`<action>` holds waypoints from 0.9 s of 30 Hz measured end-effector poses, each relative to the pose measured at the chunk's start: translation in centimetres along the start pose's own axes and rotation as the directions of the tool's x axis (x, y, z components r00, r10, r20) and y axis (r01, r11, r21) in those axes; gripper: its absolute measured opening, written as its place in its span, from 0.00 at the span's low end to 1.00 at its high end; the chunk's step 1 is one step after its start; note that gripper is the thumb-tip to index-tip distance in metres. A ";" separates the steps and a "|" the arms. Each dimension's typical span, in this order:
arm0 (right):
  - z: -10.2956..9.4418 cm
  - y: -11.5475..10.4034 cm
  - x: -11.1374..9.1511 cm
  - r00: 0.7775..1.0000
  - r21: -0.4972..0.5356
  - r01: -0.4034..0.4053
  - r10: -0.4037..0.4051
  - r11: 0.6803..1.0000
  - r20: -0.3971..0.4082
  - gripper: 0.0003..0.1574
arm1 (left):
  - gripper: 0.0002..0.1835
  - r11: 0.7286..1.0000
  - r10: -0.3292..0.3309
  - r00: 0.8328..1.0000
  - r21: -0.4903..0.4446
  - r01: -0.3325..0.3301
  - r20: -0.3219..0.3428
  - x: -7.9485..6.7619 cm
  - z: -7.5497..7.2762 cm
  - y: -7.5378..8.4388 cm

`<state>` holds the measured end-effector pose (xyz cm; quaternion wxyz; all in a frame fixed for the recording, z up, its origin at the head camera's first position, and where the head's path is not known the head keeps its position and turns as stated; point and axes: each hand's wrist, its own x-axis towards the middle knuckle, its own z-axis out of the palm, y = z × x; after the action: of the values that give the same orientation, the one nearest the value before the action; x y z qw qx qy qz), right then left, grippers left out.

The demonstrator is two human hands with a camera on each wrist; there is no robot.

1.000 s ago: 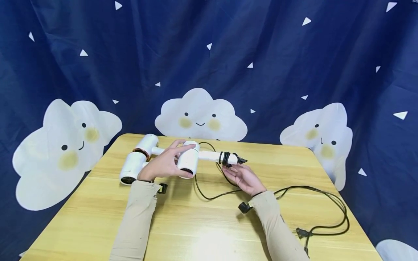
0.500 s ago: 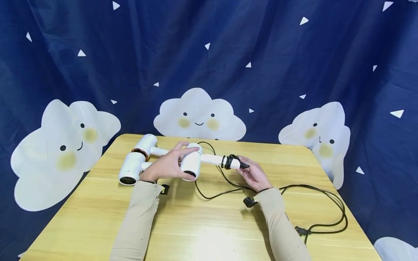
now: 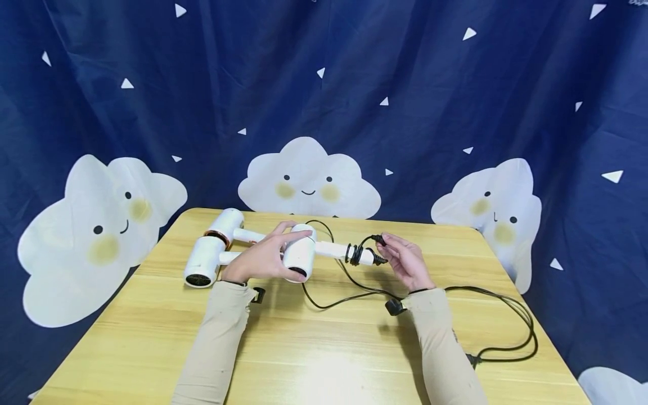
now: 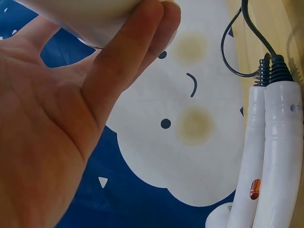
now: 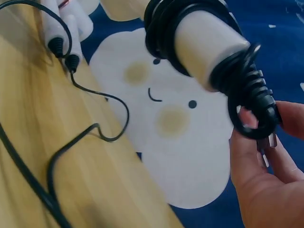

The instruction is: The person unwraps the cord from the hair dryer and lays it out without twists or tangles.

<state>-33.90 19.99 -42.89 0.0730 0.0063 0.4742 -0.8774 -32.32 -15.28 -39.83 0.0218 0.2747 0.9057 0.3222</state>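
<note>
My left hand (image 3: 260, 259) grips the white head of a hair dryer (image 3: 300, 259), fingers over the top and thumb below. Its handle points right, with black cord (image 3: 354, 255) wound round it in several loops. My right hand (image 3: 409, 264) pinches the plug (image 3: 378, 239) of that cord just off the handle's end. Metal prongs show between the fingers in the right wrist view, beside the handle (image 5: 209, 47). In the left wrist view the fingers (image 4: 126, 52) wrap the dryer's head (image 4: 90, 16), only part of which shows.
Two more white hair dryers, a nearer one (image 3: 203, 261) and a farther one (image 3: 228, 222), lie at the table's left, handles pointing right. Their black cords (image 3: 329, 306) run across the wooden table (image 3: 283, 349) to a loop (image 3: 531, 332) at the right. A blue curtain (image 3: 324, 101) hangs behind.
My right hand has moved right from under the handle's end and now pinches the plug, drawn off the wound cord. My left hand with the dryer has shifted slightly right.
</note>
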 end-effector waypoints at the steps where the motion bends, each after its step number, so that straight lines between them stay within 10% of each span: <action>1: 0.2 -0.2 -0.1 1.000 -0.009 0.011 -0.011 1.000 -0.010 0.11 | 0.56 1.000 -0.002 1.000 0.001 0.002 -0.003 0.0 0.0 -0.1; 27: 5.0 -1.8 -3.7 0.981 -0.153 0.161 -0.141 0.975 0.133 0.08 | 0.57 0.999 -0.024 0.995 -0.031 0.021 -0.098 -0.9 -1.9 -2.2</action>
<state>-30.23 17.26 -38.35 0.0349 -0.0892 0.5381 -0.8374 -33.01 -18.23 -39.73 -0.0151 0.2478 0.9039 0.3484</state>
